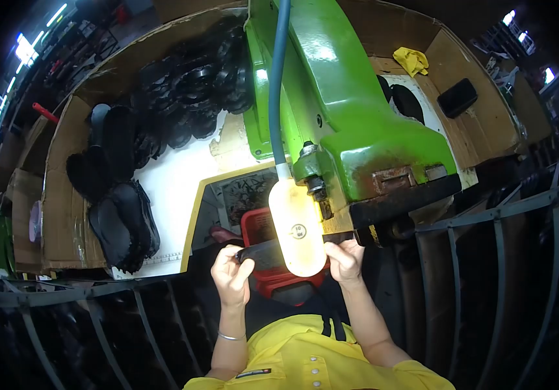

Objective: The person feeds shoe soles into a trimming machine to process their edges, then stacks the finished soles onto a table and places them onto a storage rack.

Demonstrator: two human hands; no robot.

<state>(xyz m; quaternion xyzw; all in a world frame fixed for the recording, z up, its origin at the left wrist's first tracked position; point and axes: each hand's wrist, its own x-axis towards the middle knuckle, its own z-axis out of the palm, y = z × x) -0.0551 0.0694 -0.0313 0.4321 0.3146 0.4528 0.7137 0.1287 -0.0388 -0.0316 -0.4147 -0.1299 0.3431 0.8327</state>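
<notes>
left hand [231,276]: fingers pinch one end of a black piece [261,255] | right hand [346,260]: fingers pinch its other end | black piece: spans between both hands, middle hidden behind the lit lamp [297,237], near the green machine [383,146] | black stack [123,227]: on the desk [172,185], left side

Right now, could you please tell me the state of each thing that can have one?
Lamp: lit
Dark strip: held in both hands, middle hidden by lamp
Left hand: closed on the strip
Right hand: closed on the strip
Green machine: cannot tell whether running
Yellow cloth: crumpled
Black pieces: piled
Cardboard box: open on top
</notes>
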